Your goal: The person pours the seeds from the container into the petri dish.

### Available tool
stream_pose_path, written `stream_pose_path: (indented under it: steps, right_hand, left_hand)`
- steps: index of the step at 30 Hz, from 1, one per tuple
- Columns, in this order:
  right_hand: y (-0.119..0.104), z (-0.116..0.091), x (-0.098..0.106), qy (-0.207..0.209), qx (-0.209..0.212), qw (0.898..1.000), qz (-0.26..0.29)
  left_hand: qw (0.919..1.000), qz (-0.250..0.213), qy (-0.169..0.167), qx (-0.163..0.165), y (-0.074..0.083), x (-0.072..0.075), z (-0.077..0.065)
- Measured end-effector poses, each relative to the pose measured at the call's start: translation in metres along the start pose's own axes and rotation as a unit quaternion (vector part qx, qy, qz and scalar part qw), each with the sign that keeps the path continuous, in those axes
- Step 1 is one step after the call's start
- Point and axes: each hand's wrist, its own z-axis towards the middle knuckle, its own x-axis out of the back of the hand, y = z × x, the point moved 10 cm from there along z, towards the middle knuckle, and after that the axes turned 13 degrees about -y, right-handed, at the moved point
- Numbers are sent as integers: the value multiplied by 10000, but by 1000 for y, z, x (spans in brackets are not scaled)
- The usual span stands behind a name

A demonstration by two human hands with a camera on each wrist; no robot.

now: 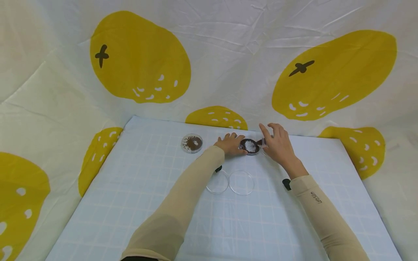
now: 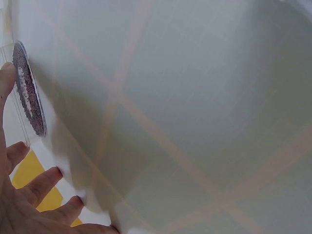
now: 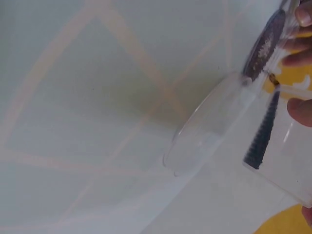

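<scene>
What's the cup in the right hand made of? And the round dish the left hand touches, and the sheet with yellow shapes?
Cup: probably smooth, clear plastic, because dark grains show through its wall; glass is possible.
Dish: clear and shiny, plastic or glass; its dark filling shows through the side.
Sheet: maybe thin cloth or plastic, from its creases and soft sheen.

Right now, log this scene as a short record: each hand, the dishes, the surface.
Left hand: holds the filled dish at its edge
Filled dish contents: dark material with a white heap
Right hand: holds a clear container, tilted beside the filled dish, dark material inside
Far-left dish: brown material, white bits; neither hand on it
Nearer the person: two clear round pieces, side by side
By the right hand: another clear round piece
Surface: pale checked cloth
</scene>
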Motion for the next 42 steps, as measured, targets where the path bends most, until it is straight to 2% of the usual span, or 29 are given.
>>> stream_pose_path:
  steps: [7, 12, 17, 20, 23, 26, 30, 33, 39, 42]
  right_hand:
    - [2, 0, 2, 4, -43, 10000, 46]
    - [4, -1, 4, 108, -103, 9994, 308]
    - [14, -3, 2, 143, -360, 9941, 1011]
    - [25, -5, -6, -41, -782, 9827, 1681]
    - [37, -9, -14, -142, -1256, 9611, 2456]
    - [45, -15, -18, -49, -1612, 9353, 3150]
    - [53, -23, -18, 222, -1838, 9049, 3832]
    - [58, -29, -22, 243, -2017, 8818, 4255]
    - [65, -42, -39, -95, -2564, 8189, 5133]
    - [66, -47, -43, -175, -2703, 7916, 5477]
  left_hand:
    - [10000, 47, 83, -5, 2, 2, -3]
    - [9999, 111, 61, 47, 1, 2, -4]
    - [9998, 118, 127, 15, 3, 3, -7]
    - [9998, 134, 163, -1, 4, 4, -9]
    - [9998, 129, 167, -5, 4, 5, -11]
    - [9998, 57, 183, -30, 5, 6, -12]
    - [9998, 4, 190, -62, 6, 6, -12]
    - [9999, 35, 155, -54, 4, 4, -9]
    - [9999, 56, 85, -6, 3, 3, -6]
    - [9999, 46, 89, -15, 3, 2, -6]
